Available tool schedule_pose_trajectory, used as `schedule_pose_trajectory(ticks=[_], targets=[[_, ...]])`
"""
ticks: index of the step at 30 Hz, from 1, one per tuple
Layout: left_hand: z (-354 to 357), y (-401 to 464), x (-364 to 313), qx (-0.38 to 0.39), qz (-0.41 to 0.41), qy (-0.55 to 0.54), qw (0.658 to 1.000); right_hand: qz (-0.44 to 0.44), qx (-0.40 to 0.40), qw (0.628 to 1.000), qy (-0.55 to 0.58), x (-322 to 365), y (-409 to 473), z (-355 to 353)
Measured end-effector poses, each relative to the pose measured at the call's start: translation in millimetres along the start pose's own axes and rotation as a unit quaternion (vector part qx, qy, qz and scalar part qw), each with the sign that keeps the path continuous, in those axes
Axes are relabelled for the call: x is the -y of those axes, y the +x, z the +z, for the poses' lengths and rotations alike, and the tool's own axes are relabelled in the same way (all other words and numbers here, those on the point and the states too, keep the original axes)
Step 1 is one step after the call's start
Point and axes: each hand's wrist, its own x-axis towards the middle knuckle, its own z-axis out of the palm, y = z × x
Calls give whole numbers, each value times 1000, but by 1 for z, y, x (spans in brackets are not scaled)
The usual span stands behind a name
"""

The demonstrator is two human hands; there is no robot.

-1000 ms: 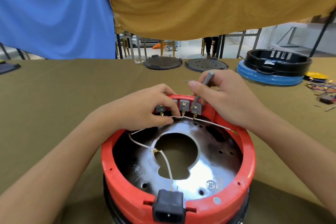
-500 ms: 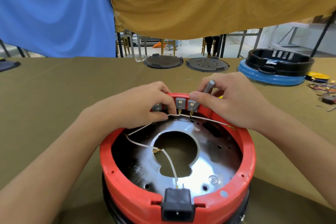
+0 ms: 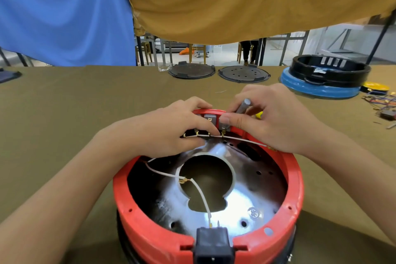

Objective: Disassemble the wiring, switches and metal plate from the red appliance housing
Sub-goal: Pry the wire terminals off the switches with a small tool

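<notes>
Red housing (image 3: pixel 289 182) near centre; left hand (image 3: pixel 171 130) pinches white wire (image 3: pixel 242 140) by switches (image 3: pixel 209 118) at far rim; right hand (image 3: pixel 276 120) grips grey tool (image 3: pixel 243 106); risk: hard pull could snap terminal, tool could slip onto fingers.

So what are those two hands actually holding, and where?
The right hand grips a grey metal tool near its upper end. The left hand pinches the thin white wire by the grey switches.

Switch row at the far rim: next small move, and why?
Probably lever the rightmost switch inward with the grey tool that the right hand holds. Switches are seated in the red housing; the left hand pinches the white wire beneath them.
</notes>
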Motion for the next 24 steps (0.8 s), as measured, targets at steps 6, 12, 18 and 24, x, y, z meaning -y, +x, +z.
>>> schedule_pose_trajectory(ticks=[6,12,18,24], targets=[[1,1,-1,-2,-3,-5,1000,94,-31,992,79,-4,9,3],[1,2,0,-2,-6,-9,1000,128,-40,985,108,-4,7,6],[1,2,1,-6,-4,-11,1000,50,-31,998,21,3,1,2],[2,3,1,-6,-4,-12,1000,118,-34,988,89,-3,9,4]])
